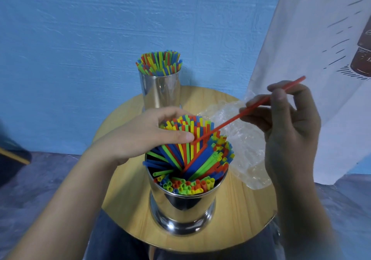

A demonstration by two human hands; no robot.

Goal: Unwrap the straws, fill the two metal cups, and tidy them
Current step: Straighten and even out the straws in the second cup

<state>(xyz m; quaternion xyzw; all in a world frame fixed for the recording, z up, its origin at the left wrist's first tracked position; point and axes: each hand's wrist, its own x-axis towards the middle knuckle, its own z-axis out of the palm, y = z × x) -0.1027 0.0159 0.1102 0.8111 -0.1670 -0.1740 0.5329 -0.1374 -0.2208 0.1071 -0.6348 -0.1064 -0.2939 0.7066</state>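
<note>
Left hand (pixel 152 137) cups near cup's straws (pixel 200 139); right hand (pixel 289 123) pinches red straw (pixel 230 121), angled down

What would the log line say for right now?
right hand: holds red straw | left hand: on near cup straws | far cup: full

Pretty even, soft indoor light is filling the shot, nothing harsh, though the whole thing is leaning cool and bluish. The near metal cup (pixel 183 205) is throwing dark mirror reflections with a few bright glints near its base, and the crumpled plastic wrap (pixel 241 139) is catching whitish glare, while only faint shadows are sitting on the round wooden table (pixel 128 179). The wide-angle lens is bending everything out toward the edges, and the forearms at the bottom corners are going soft and smeary.
</note>
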